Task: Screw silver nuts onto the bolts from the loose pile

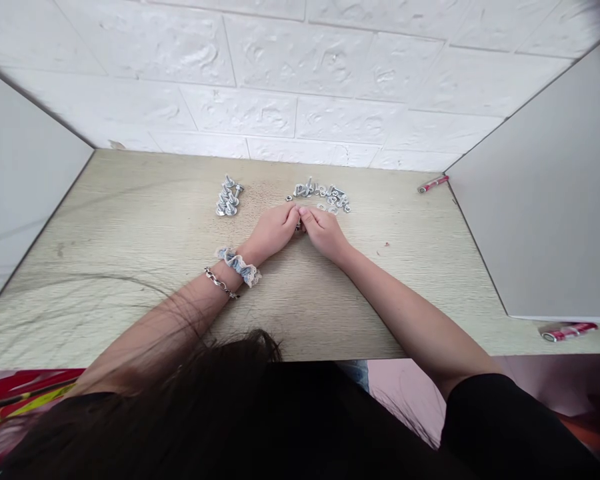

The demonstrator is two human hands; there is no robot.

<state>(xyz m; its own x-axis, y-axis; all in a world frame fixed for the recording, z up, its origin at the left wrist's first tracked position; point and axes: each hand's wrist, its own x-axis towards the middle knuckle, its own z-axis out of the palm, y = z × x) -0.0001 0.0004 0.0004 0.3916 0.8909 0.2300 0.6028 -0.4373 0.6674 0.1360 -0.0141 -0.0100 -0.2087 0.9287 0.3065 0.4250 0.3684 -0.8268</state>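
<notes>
Item: small metal fastener (299, 227), pinched between the fingertips of both hands at the centre of the wooden tabletop (130, 227). Only a sliver shows; whether bolt, nut or both cannot be told.

Left hand (273, 232): rests on the table, fingers curled together, tips closed on the fastener. Wrist carries a blue lace scrunchie (239, 265) and a chain bracelet (220, 283).

Right hand (324, 232): knuckles up, fingers bunched, tips meeting the left hand's on the same piece.

At 12 to 1 o'clock of the hands, just beyond: a loose scatter of bolts and nuts (325, 195). At 11 o'clock, near: a tidier cluster of assembled bolts (229, 198).

At 2 o'clock, well apart, by the right partition: a red pen (433, 183). At 4 o'clock, at the table edge: a second red item (567, 331).

Handling, judged: hard, rigid, light, smooth steel, likely slippery and apt to roll if dropped. Best held by the head or flats with fingertip pads, leaving the thread free.
</notes>
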